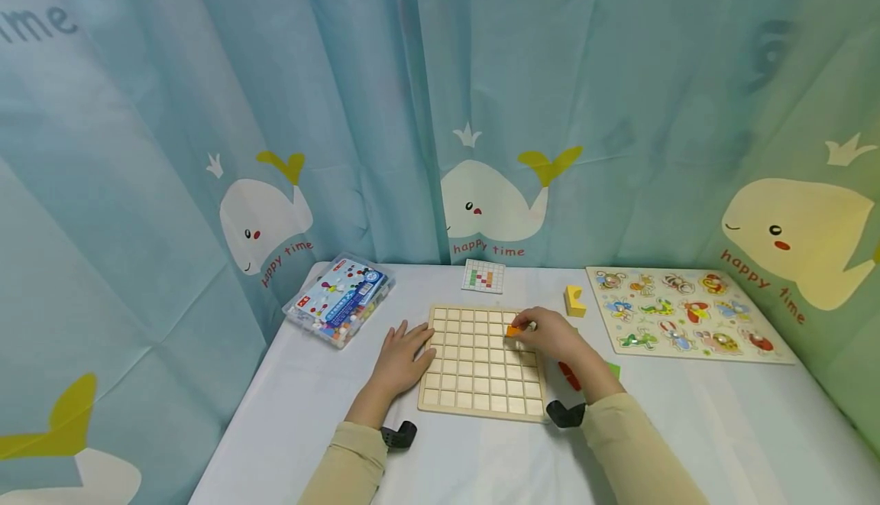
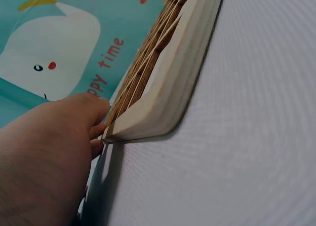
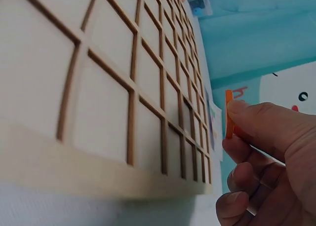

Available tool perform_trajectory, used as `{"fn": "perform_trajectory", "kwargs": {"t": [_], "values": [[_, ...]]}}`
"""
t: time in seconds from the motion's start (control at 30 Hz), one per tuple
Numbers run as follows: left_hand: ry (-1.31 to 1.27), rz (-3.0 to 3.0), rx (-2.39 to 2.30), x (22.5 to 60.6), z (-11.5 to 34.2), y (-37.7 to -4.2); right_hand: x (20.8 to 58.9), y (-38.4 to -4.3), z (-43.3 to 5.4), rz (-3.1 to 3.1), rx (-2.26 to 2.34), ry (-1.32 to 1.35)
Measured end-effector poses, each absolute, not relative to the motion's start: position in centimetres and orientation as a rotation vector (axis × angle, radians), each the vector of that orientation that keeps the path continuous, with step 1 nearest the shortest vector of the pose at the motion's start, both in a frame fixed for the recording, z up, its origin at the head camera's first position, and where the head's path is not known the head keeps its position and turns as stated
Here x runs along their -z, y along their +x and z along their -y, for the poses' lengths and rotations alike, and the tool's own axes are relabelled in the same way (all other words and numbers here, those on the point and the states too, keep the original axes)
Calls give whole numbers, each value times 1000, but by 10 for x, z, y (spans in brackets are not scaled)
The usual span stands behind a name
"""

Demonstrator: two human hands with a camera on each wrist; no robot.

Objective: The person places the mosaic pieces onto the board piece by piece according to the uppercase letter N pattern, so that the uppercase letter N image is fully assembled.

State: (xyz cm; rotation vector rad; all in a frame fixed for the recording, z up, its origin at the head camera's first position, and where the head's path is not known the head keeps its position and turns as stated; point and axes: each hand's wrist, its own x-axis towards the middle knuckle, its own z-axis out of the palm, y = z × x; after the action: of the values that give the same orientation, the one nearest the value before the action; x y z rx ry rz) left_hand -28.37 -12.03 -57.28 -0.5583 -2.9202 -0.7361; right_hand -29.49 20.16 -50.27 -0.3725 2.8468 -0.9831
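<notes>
A wooden grid board point(image 1: 481, 412) with raised ribs and square cells lies on the white table. My left hand point(image 1: 402, 358) rests at its left edge with fingers fairly straight; in the left wrist view, the hand point(image 2: 54, 147) touches the board's rim point(image 2: 163, 105) near a corner. Over the board's upper right cells, my right hand point(image 1: 546, 333) pinches a small orange piece point(image 1: 512, 331). The right wrist view shows this thin orange piece point(image 3: 229, 115) held upright between thumb and finger of the right hand point(image 3: 276, 152), apart from the board.
Behind the board lies a card with a coloured grid pattern point(image 1: 483, 276). Yellow blocks point(image 1: 574, 302), a red piece point(image 1: 567, 375) and a partly hidden green piece point(image 1: 615, 370) lie right of it. A clear plastic box point(image 1: 340, 299) sits left, an insect peg puzzle point(image 1: 687, 314) right.
</notes>
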Motion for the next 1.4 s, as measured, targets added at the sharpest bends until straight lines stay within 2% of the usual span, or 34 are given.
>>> {"fn": "perform_trajectory", "kwargs": {"t": [0.67,1.4], "values": [[-551,2928,736,572,120,-283,520,-295,-172,-2828,993,-412],[-564,2937,743,569,121,-282,527,-299,-170,-2820,983,-416]]}}
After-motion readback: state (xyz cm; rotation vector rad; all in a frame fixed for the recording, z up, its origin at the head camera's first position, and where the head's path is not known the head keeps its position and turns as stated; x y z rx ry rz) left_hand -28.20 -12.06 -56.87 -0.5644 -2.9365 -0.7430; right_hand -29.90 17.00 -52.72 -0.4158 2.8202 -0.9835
